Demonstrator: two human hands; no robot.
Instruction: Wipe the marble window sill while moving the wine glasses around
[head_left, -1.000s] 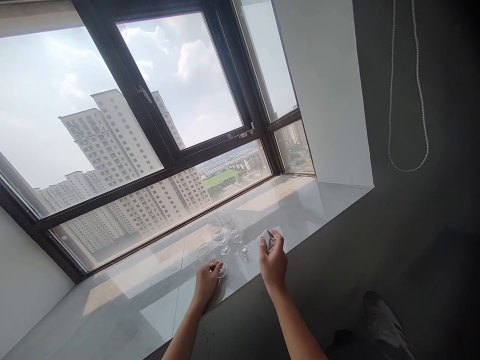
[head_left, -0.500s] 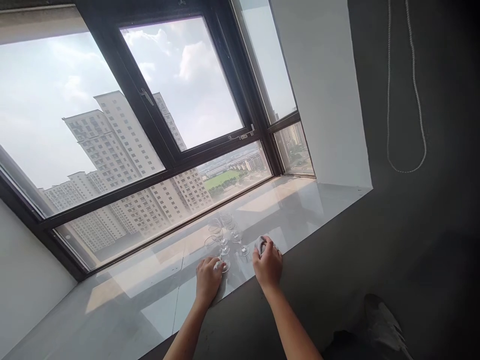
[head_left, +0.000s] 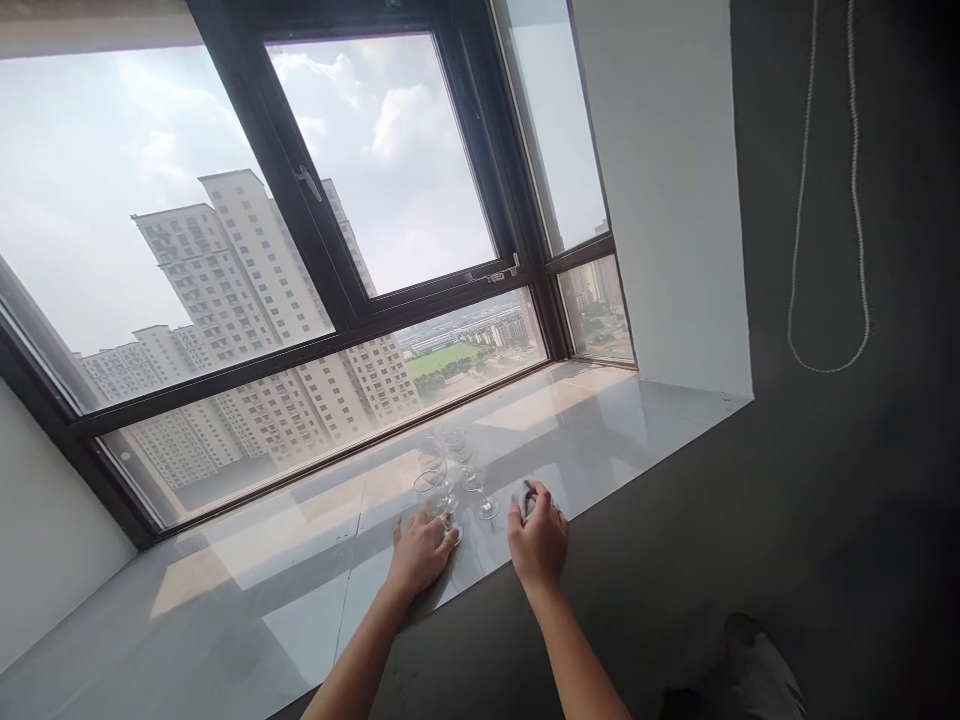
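My left hand (head_left: 421, 552) lies at the front wine glass (head_left: 427, 484), its fingers spread beside the stem and foot. Part of that glass is hidden behind the fingers. In my right hand (head_left: 540, 535) is a bunched grey cloth (head_left: 523, 494), held just above the sill near its front edge. Between and beyond my hands, several clear stemmed glasses stand upright close together, among them a glass (head_left: 487, 507) nearest the cloth and another glass (head_left: 455, 443) at the back.
The glossy pale sill (head_left: 300, 570) runs under a dark-framed window (head_left: 345, 310). Its front edge drops to a dark area below. A white wall (head_left: 667, 200) closes the right end, and a looped beaded cord (head_left: 862, 260) hangs beyond it. A shoe (head_left: 761, 660) shows at the lower right.
The view has shifted slightly. My left hand's fingers have spread and the thumb has moved out to the right at the front glass. My right hand keeps the cloth.
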